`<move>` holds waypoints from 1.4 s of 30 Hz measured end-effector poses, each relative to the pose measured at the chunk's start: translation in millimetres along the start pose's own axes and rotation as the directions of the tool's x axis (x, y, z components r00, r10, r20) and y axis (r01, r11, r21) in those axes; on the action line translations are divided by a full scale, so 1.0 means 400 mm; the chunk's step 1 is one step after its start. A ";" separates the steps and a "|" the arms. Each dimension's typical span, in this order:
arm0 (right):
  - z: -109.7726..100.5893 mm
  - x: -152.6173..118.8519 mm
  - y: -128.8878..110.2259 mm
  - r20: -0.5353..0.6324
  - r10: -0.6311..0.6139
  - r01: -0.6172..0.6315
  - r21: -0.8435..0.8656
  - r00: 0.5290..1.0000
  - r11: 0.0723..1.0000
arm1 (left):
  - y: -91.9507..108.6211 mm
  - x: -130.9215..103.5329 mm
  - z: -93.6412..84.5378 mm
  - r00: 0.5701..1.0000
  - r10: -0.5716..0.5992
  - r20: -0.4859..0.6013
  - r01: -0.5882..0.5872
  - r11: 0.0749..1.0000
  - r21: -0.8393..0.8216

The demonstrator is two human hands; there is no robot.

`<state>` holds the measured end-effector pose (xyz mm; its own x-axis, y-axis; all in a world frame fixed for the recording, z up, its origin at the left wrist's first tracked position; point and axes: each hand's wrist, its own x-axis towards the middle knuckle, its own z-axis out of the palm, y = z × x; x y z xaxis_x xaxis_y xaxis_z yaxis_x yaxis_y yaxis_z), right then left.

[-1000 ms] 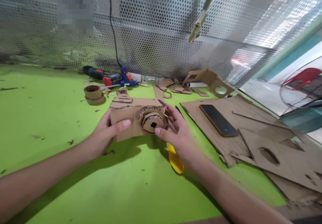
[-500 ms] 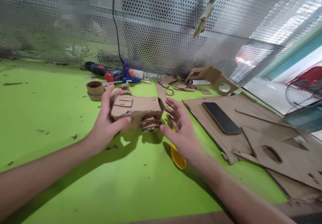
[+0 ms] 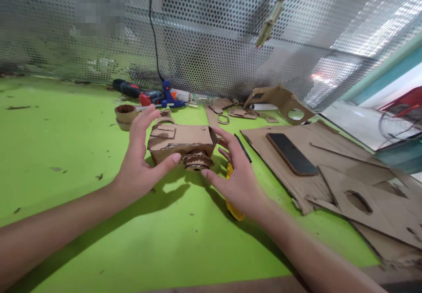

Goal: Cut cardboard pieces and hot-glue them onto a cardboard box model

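A cardboard camera [image 3: 184,135] with a round layered lens [image 3: 197,161] on its front is between my hands, above the green table. My left hand [image 3: 141,157] grips its left end, thumb across the front and the index finger raised; its other fingers are largely hidden. At the right end, my right hand [image 3: 235,170] has its fingertips against the side and its thumb by the lens rim. Under the right hand lies a yellow-handled tool [image 3: 235,211], partly covered, with a dark end [image 3: 243,148] showing beyond the fingers.
Behind stand a cardboard ring [image 3: 125,116], a blue glue gun [image 3: 169,96] and a red-black power tool [image 3: 138,92], before a perforated metal screen [image 3: 204,34]. A phone [image 3: 292,154] rests on cardboard sheets [image 3: 260,148] at right. Cardboard scraps [image 3: 242,113] lie farther back.
My right hand has moved left, bringing its fingers to the camera's side and thumb to the lens. My left thumb has slid right along the front. The tool's dark end now shows.
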<state>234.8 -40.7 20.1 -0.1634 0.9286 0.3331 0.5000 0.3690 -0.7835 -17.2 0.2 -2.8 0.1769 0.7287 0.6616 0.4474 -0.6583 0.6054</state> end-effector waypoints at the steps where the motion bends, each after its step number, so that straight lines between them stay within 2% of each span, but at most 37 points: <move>1: -0.001 -0.002 0.001 0.004 -0.013 0.013 -0.019 1.000 1.000 | 0.008 0.000 -0.002 0.997 0.070 -0.007 -0.070 0.996 0.055; 4: -0.003 -0.005 -0.002 -0.004 -0.086 0.085 -0.116 0.996 0.990 | 0.025 -0.004 -0.003 0.960 0.280 0.011 -0.276 0.939 0.205; 7: -0.007 -0.002 -0.009 -0.001 -0.198 0.191 -0.252 0.980 0.949 | 0.030 -0.010 0.000 0.932 0.360 0.048 -0.358 0.891 0.279; 12: -0.013 0.005 -0.021 0.024 -0.340 0.325 -0.366 0.940 0.872 | 0.018 -0.010 0.005 0.935 0.345 0.081 -0.354 0.895 0.272; 16: -0.020 0.003 -0.036 0.059 -0.340 0.335 -0.387 0.939 0.859 | 0.011 -0.009 0.005 0.939 0.333 0.091 -0.344 0.922 0.178; 20: -0.024 -0.001 -0.049 0.086 -0.354 0.358 -0.391 0.931 0.848 | 0.012 -0.012 0.003 0.940 0.327 0.099 -0.340 0.921 0.188; 27: -0.018 -0.002 -0.044 0.003 -0.348 0.317 -0.421 0.938 0.850 | 0.013 -0.008 0.003 0.940 0.308 0.146 -0.336 0.911 0.238; 33: -0.011 -0.008 -0.055 -0.018 -0.326 0.298 -0.358 0.945 0.885 | 0.013 -0.007 0.005 0.944 0.318 0.085 -0.329 0.911 0.249; 36: -0.013 -0.012 -0.063 0.034 -0.334 0.327 -0.318 0.942 0.890 | 0.023 -0.006 0.002 0.956 0.291 0.043 -0.293 0.925 0.242; 42: -0.009 -0.025 -0.066 0.229 -0.444 0.495 -0.273 0.866 0.825 | 0.042 -0.003 -0.008 0.969 0.248 0.005 -0.244 0.950 0.194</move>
<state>226.3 -60.0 39.4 -0.5580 0.6494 0.5166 0.5640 0.7535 -0.3380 -12.6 -12.2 8.1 0.2865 0.5436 0.7889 0.5522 -0.7666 0.3277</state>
